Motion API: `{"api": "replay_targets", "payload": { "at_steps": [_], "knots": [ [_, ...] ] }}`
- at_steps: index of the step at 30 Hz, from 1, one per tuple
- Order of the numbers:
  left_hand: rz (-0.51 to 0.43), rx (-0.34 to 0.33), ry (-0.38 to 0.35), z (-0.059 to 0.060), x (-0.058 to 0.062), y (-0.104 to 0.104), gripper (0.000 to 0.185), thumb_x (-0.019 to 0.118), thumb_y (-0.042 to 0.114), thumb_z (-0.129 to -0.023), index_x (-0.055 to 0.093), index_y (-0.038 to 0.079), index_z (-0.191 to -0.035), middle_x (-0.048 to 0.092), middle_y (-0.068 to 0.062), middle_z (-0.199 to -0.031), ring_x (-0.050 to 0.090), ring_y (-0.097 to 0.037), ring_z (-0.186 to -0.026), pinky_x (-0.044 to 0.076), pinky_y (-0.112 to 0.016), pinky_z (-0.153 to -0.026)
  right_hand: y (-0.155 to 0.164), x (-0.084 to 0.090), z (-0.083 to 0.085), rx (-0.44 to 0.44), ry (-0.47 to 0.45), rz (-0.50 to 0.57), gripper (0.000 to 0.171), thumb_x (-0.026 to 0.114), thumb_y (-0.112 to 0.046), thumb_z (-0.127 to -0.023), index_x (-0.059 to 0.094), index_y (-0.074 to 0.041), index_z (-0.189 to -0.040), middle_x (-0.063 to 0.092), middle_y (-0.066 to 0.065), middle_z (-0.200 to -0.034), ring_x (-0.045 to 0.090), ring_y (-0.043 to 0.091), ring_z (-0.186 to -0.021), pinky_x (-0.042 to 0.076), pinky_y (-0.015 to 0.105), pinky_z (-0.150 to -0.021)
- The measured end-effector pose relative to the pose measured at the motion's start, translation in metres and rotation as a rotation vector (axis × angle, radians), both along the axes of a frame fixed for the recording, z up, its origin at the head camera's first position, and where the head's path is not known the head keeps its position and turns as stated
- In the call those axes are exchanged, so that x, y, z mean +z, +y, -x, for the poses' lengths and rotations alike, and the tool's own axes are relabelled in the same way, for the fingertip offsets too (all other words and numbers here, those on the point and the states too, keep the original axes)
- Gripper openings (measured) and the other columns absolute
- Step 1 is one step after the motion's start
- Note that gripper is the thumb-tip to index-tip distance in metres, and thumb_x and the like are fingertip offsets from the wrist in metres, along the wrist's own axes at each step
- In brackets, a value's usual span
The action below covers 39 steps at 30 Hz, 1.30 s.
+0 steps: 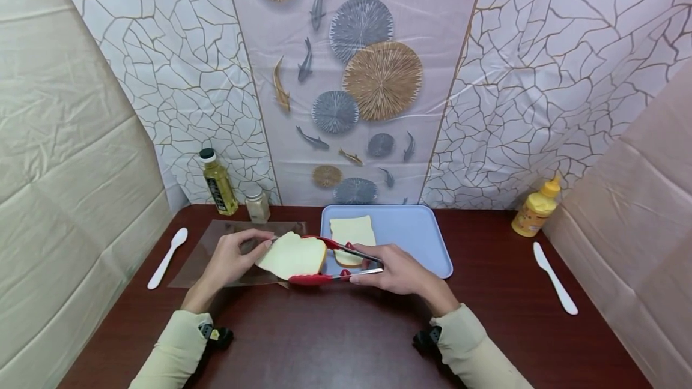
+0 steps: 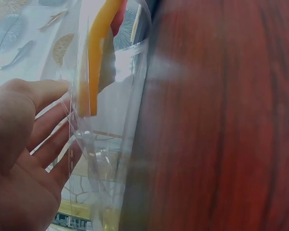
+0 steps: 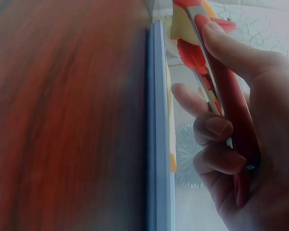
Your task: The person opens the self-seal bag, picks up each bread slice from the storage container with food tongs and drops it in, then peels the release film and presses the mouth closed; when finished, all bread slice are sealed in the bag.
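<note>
My right hand (image 1: 397, 269) grips metal tongs with red tips and handles (image 3: 233, 101). Between the tong tips sits a white bread slice with a yellow-brown crust (image 1: 296, 257), raised at table centre. My left hand (image 1: 232, 260) is at the slice's left end, thumb and fingers pinching the edge of a clear plastic bag (image 2: 111, 144). Through the clear plastic in the left wrist view, the slice's crust edge (image 2: 95, 62) shows beside the thumb tip. A second bread slice (image 1: 352, 230) lies on a blue tray (image 1: 416, 242), partly covered by the tongs.
An oil bottle (image 1: 220, 185) and a small capped jar (image 1: 257, 206) stand at the back left. A white spoon (image 1: 167, 259) lies at the left. On the right are a yellow squeeze bottle (image 1: 536, 209) and a white knife (image 1: 555, 279). Fabric walls border the dark table (image 1: 324, 341).
</note>
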<state>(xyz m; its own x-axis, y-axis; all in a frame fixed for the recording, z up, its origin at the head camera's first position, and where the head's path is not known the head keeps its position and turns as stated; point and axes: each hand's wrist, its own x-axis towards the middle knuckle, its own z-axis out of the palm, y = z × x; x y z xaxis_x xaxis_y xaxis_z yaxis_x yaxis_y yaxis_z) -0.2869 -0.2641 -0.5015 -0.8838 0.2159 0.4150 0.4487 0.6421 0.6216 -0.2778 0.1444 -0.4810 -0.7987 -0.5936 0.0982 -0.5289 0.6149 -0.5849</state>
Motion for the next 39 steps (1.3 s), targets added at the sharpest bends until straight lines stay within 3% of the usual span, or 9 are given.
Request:
{"api": "replay_targets", "payload": {
  "at_steps": [11,14,18,22,29,34,39],
  "knots": [
    [-0.03,-0.019,-0.01,0.0,-0.001,-0.004,0.019,0.076,0.024,-0.104,0.082,0.024,-0.122,0.082,0.009,-0.12,0.074,-0.011,-0.11,0.062,-0.038,-0.088,-0.007,-0.002,0.009,0.002,-0.02,0.024,0.077,0.083,-0.058,-0.092,0.059,-0.022,-0.157,0.073,-0.008,-0.098,0.064,0.014,-0.091,0.052,0.028,-0.081],
    [-0.041,-0.024,-0.009,0.001,-0.002,-0.005,0.018,0.075,0.025,-0.105,0.082,0.024,-0.121,0.082,0.01,-0.119,0.074,-0.011,-0.111,0.063,-0.04,-0.09,-0.004,-0.004,0.012,0.01,-0.034,0.047,0.077,0.083,-0.057,-0.092,0.06,-0.021,-0.156,0.078,-0.003,-0.121,0.067,0.013,-0.105,0.056,0.032,-0.093],
    [-0.044,-0.027,-0.008,0.002,-0.003,-0.007,0.016,0.075,0.028,-0.105,0.081,0.032,-0.119,0.081,0.012,-0.118,0.074,-0.01,-0.113,0.062,-0.043,-0.092,-0.001,-0.008,0.016,0.021,-0.038,0.047,0.076,0.082,-0.059,-0.093,0.06,-0.021,-0.155,0.069,0.002,-0.149,0.067,0.009,-0.121,0.056,0.037,-0.105],
    [-0.057,-0.029,-0.019,0.001,-0.002,-0.007,0.016,0.075,0.028,-0.105,0.081,0.034,-0.118,0.081,0.013,-0.118,0.074,-0.008,-0.115,0.063,-0.046,-0.095,-0.001,-0.008,0.017,0.024,-0.051,0.04,0.075,0.08,-0.059,-0.094,0.061,-0.02,-0.155,0.067,0.002,-0.151,0.067,0.009,-0.124,0.056,0.039,-0.106],
    [-0.088,-0.057,-0.005,0.0,0.001,-0.007,0.018,0.075,0.023,-0.105,0.083,0.017,-0.121,0.082,0.007,-0.118,0.076,-0.01,-0.113,0.064,-0.04,-0.095,-0.004,-0.006,0.014,0.003,-0.023,0.019,0.073,0.079,-0.059,-0.095,0.061,-0.021,-0.155,0.07,0.005,-0.146,0.067,0.01,-0.113,0.056,0.035,-0.097],
    [-0.103,-0.06,-0.004,-0.001,0.002,-0.006,0.018,0.077,0.025,-0.104,0.083,0.021,-0.12,0.083,0.004,-0.118,0.075,-0.011,-0.114,0.062,-0.037,-0.096,-0.009,-0.005,0.012,-0.006,0.016,0.011,0.072,0.081,-0.058,-0.094,0.062,-0.024,-0.154,0.079,0.004,-0.117,0.064,0.017,-0.093,0.051,0.03,-0.083],
    [-0.107,-0.066,-0.009,-0.002,0.002,-0.007,0.018,0.077,0.023,-0.103,0.083,0.023,-0.12,0.082,0.005,-0.119,0.074,-0.009,-0.115,0.062,-0.044,-0.098,-0.013,-0.005,0.012,-0.009,0.056,-0.015,0.07,0.08,-0.058,-0.094,0.062,-0.027,-0.154,0.079,0.001,-0.109,0.063,0.017,-0.091,0.05,0.03,-0.081]
  ]
}}
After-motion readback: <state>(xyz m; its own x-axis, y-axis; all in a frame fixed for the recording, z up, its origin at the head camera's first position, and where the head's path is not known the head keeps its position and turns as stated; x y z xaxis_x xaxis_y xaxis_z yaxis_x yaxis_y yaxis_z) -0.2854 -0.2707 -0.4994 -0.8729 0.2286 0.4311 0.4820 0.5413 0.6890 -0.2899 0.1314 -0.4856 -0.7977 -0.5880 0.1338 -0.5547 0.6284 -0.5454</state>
